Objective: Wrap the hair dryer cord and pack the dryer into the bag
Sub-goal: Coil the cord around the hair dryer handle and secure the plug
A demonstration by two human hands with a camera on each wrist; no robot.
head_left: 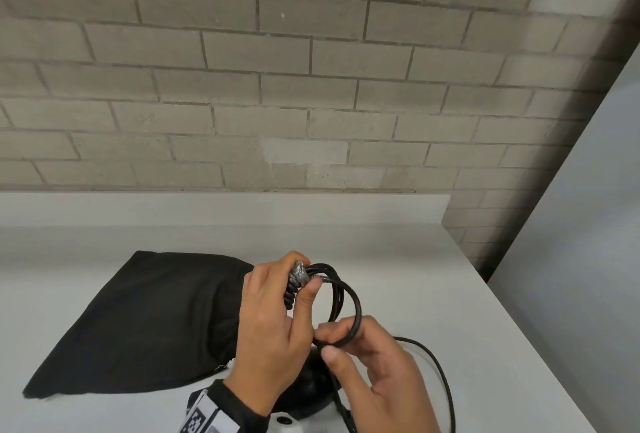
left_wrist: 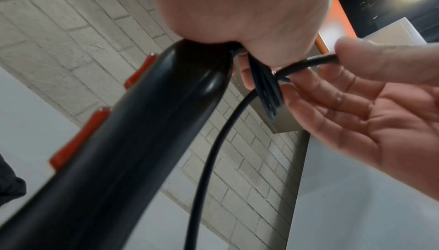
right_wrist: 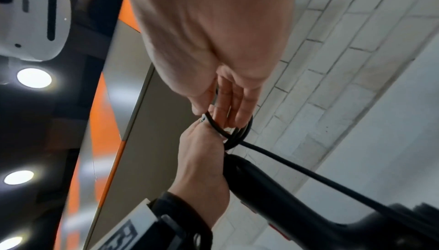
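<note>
From the head view, your left hand point(head_left: 273, 314) grips the dryer handle end with the coiled cord point(head_left: 341, 297) above the bench point(head_left: 467, 311), just beside the flat black bag point(head_left: 138, 318); your right hand point(head_left: 367, 360) pinches the newest loop. At the left wrist, the dryer point(left_wrist: 123, 150) looks smooth and probably slippery. At the right wrist, the cord looks springy; hold where loops cross.
</note>
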